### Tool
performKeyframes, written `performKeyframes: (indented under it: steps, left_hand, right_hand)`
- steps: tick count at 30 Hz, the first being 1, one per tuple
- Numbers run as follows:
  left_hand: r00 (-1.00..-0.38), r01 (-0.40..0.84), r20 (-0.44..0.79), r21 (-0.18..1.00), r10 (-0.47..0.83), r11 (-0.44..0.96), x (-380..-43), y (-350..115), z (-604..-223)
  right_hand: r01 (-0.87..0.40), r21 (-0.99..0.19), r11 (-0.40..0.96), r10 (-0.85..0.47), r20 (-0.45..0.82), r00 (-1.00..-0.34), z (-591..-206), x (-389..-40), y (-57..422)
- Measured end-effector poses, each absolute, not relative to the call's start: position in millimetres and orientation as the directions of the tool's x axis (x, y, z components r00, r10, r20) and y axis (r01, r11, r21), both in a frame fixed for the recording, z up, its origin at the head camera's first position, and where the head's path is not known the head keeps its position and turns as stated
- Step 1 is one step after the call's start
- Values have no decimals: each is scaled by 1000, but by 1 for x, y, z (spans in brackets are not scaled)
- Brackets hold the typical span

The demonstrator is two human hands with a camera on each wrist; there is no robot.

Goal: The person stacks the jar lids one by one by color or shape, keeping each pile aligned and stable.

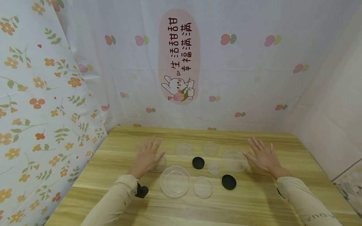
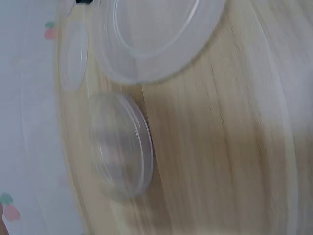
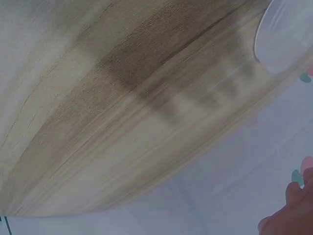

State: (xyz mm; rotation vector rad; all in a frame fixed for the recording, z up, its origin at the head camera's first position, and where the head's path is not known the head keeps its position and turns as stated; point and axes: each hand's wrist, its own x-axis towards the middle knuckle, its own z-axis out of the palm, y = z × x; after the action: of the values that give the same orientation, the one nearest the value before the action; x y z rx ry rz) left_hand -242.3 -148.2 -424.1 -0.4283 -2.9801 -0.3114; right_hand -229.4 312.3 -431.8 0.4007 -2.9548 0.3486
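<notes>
My left hand (image 1: 147, 158) hovers with fingers spread over a clear round dish (image 1: 160, 164), partly covering it and holding nothing. In the left wrist view that clear dish (image 2: 144, 147) looks shallow and blurred. At the other side, my right hand (image 1: 264, 157) is spread just right of a larger clear dish (image 1: 235, 161), also holding nothing. Its fingers (image 3: 293, 210) show at the corner of the right wrist view, and its shadow falls on the wood. Between the hands lie a wide clear dish (image 1: 175, 181) and a black round lid (image 1: 198, 163).
More clear discs lie around: one at the back left (image 1: 184, 151), a faint disc (image 1: 210, 148), a small disc (image 1: 214, 168) and a front disc (image 1: 203, 187). Another black lid (image 1: 228, 182) sits front right. Printed cloth (image 1: 243, 78) hangs behind the wooden table (image 1: 254, 207).
</notes>
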Motion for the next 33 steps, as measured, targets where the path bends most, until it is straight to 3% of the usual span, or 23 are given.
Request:
performKeyframes:
  steps: [8, 17, 33]
  left_hand:
    - [-905, 400, 214, 133, 368, 907, -250, -121, -437]
    - [-873, 466, 196, 69, 446, 882, -252, -83, -429]
    - [-812, 568, 249, 125, 528, 813, -249, -18, -431]
  right_hand:
    - [-273, -250, 929, -245, 138, -960, -434, -227, 314]
    - [-283, -257, 924, -254, 141, -957, -439, -228, 313]
    - [-359, -328, 874, -316, 178, -932, -446, -229, 308]
